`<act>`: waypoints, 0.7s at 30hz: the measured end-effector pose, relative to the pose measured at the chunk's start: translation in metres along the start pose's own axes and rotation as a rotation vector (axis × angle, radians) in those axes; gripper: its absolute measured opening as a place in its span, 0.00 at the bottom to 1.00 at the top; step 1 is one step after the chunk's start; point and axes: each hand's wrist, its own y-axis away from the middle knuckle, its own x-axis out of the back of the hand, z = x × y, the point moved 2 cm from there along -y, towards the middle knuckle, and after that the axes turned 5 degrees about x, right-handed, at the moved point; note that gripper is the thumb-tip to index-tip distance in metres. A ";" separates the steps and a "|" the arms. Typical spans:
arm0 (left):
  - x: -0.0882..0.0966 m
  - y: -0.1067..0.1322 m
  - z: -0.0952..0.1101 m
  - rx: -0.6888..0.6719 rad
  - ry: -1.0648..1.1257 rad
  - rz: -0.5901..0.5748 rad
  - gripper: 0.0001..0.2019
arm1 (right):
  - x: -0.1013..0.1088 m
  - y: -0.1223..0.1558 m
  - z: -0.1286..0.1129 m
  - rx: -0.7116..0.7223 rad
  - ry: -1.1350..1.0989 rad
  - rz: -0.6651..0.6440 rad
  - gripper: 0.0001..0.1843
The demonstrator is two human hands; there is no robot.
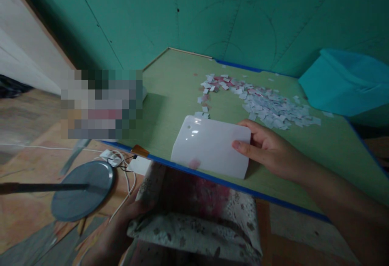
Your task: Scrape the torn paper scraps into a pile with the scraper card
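Observation:
My right hand (258,142) is closed on a white plastic scraper (209,144), thumb on its face and fingers behind. The scraper is tilted over the front edge of the green table (170,100); a pinkish patch shows at its lower left. Beyond it lies a heap of small paper pieces (270,104), mostly pale with some pink. Below the table edge is a container covered in flowered cloth (194,231), its inside stained pink. My left hand (135,213) grips the container's left side, with most fingers hidden by the cloth.
A turquoise bin (343,84) stands at the table's right end. At the left corner, something is blurred out by pixels. On the floor are a round grey disc-shaped base with a pole (83,193) and white cables (130,185). A green wall (197,15) rises behind the table.

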 end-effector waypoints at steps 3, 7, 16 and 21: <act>0.002 0.000 0.000 -0.019 -0.022 -0.003 0.12 | 0.000 0.002 -0.003 0.017 -0.004 -0.005 0.08; -0.001 0.002 0.002 -0.060 -0.068 -0.043 0.11 | 0.000 0.005 -0.006 0.079 -0.024 -0.018 0.08; -0.005 -0.004 0.001 -0.027 -0.051 -0.078 0.12 | 0.035 -0.005 -0.002 0.351 -0.057 0.543 0.10; -0.004 -0.006 -0.006 0.000 -0.044 -0.081 0.20 | 0.051 -0.009 0.001 0.413 -0.035 0.736 0.11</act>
